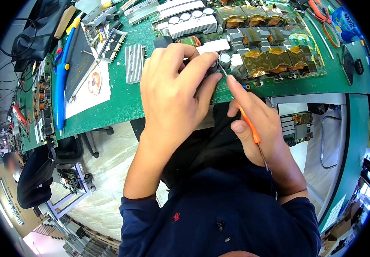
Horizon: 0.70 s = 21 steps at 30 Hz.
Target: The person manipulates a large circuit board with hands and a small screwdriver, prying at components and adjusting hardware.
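My left hand (pixel 174 85) reaches over the front edge of a large green circuit board (pixel 317 70), thumb and fingers closed round a small dark round part (pixel 212 68). Most of that part is hidden by the fingers. In my right hand (pixel 257 124) is a slim orange-handled pick tool (pixel 249 122), with thin metal showing at both ends. Its upper tip points at the dark part beside a silver-topped capacitor (pixel 224 58); whether they touch, I cannot tell. Copper-wound transformers (pixel 275 62) stand in rows on the board, right of my hands.
A finned heatsink (pixel 134 63) lies left of my left hand. Farther left, a blue desoldering pump (pixel 60 85) rests by a white sheet (pixel 88 105). Orange-handled pliers (pixel 320 13) and a blue packet (pixel 345 25) are at the far right. An office chair (pixel 39 171) stands left below the bench.
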Available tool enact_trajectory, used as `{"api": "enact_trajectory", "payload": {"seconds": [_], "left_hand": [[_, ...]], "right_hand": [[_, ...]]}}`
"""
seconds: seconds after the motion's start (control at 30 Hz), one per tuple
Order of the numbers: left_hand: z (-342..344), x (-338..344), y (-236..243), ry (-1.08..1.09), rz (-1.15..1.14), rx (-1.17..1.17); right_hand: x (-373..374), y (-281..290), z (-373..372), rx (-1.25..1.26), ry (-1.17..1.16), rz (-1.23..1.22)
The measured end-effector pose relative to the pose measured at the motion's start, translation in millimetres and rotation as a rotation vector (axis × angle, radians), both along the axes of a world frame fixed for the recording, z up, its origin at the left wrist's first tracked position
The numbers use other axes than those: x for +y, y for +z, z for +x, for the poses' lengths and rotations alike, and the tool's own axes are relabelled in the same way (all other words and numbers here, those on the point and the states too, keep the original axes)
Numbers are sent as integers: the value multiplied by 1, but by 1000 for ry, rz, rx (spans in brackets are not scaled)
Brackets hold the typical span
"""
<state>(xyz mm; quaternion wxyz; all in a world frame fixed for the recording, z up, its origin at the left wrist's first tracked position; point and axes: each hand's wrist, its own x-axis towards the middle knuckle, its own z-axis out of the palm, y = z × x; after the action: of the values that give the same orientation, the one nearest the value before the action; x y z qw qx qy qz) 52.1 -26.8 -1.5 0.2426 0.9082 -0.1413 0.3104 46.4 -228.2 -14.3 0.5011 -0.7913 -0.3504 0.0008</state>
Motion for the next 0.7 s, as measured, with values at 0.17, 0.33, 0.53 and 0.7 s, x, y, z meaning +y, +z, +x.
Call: {"api": "enact_trajectory", "payload": {"seconds": [0.17, 0.33, 0.53, 0.7], "left_hand": [[6, 2, -1, -32, -12, -37], [4, 4, -1, -60, -59, -23], [2, 6, -3, -75, -110, -28], [0, 7, -5, -26, -122, -43]], "right_hand": [[17, -12, -13, -114, -103, -25], [24, 4, -17, -46, -132, -65], [25, 6, -12, 37, -175, 44], [27, -3, -15, 5, -192, 41]]}}
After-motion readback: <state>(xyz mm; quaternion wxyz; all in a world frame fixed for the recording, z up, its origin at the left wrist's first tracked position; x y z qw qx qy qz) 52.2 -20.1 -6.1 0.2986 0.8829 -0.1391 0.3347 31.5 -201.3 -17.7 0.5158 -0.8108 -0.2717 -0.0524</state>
